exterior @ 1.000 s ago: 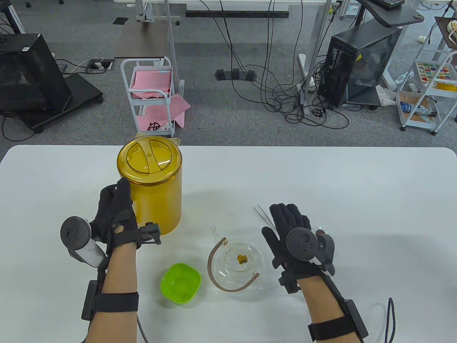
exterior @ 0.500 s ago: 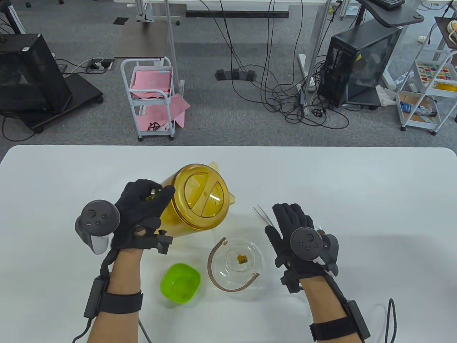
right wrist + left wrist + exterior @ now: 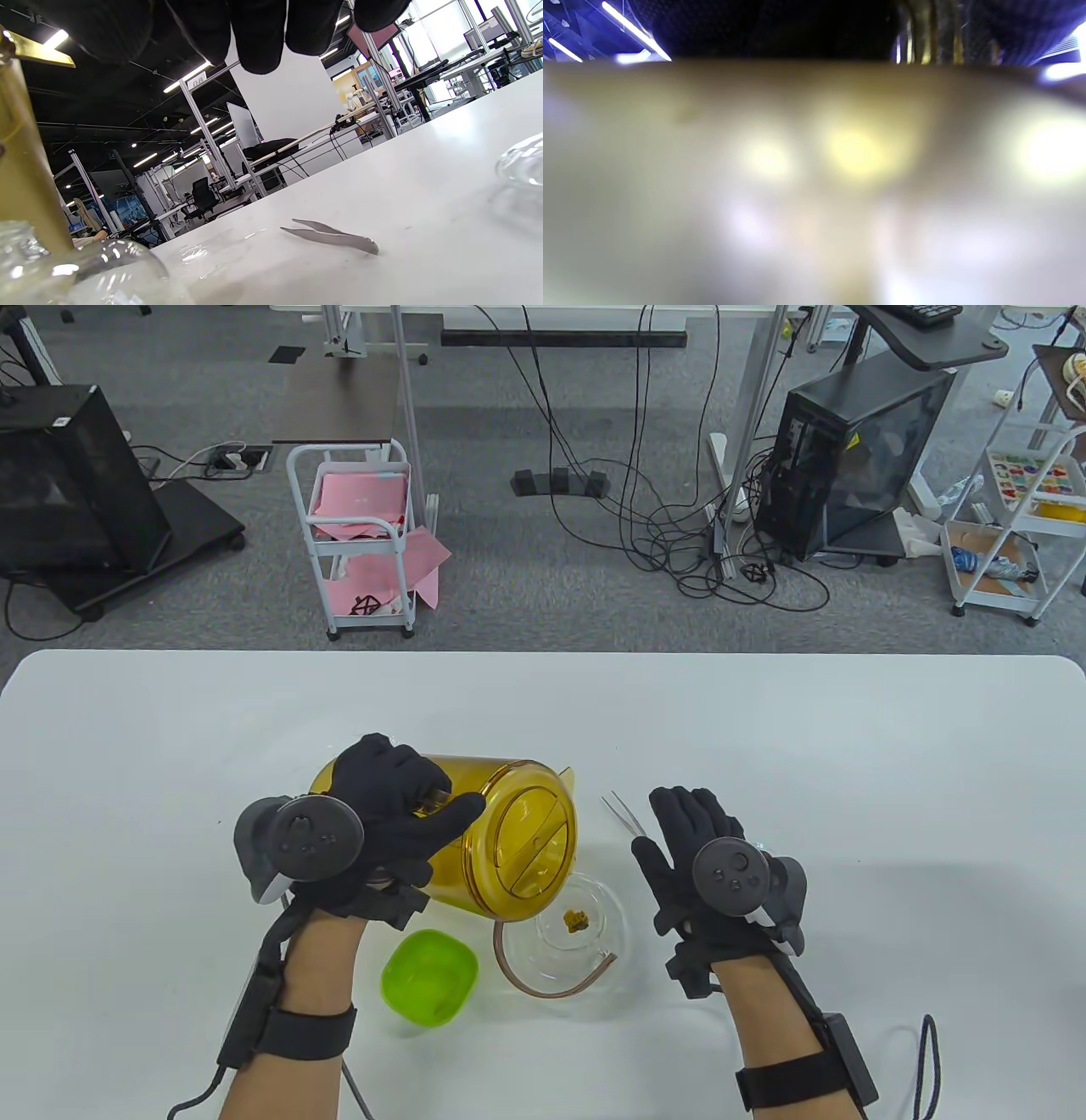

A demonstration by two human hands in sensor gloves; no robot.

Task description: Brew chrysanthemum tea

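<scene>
left grip point(image 3: 386, 814) curled and raised; right grip point(image 3: 691, 848) flat, fingers straight.

From my feed, the white surface point(image 3: 764, 729) sits on grey carpet point(image 3: 526, 585). Beyond it I see a small white cart point(image 3: 356, 551) holding pink sheets, a tangle of black cables point(image 3: 679, 543), a black computer tower point(image 3: 857, 449) on the right and a black cabinet point(image 3: 68, 483) on the left. The right wrist view shows ceiling strip lights point(image 3: 186, 76) and an office chair point(image 3: 203, 195).

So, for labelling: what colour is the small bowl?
Bright lime green bowl, clearest in the table view.
</scene>
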